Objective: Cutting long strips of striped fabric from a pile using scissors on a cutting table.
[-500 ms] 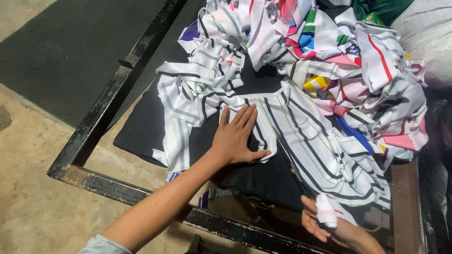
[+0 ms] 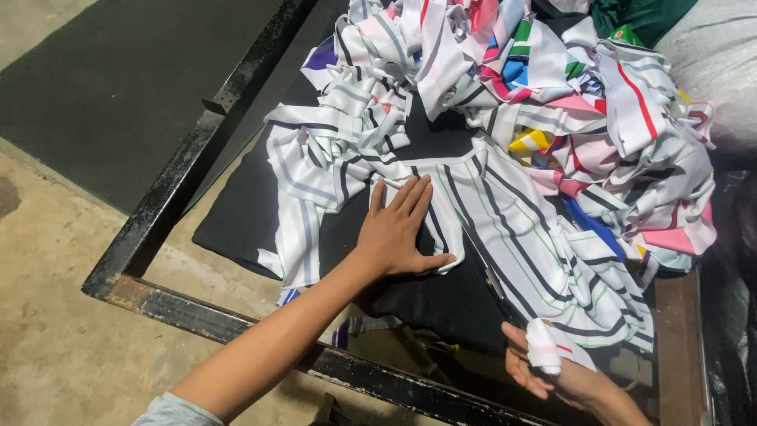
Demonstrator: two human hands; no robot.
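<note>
Left hand (image 2: 398, 233) on striped cloth (image 2: 505, 221)

Place: a garment workshop, by every sign.
Beyond the hands: a heap of striped cut fabric pieces (image 2: 552, 102) piled high.
Under the hands: a black padded worktop (image 2: 236, 213) in a worn black metal frame (image 2: 169, 209).
Left of them: bare concrete floor (image 2: 55, 315).

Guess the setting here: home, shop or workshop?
Probably a garment workshop. A heap of striped cut fabric pieces lies on a black cloth-covered table with a rough metal frame, over bare concrete floor. The left hand flattens one piece.
</note>
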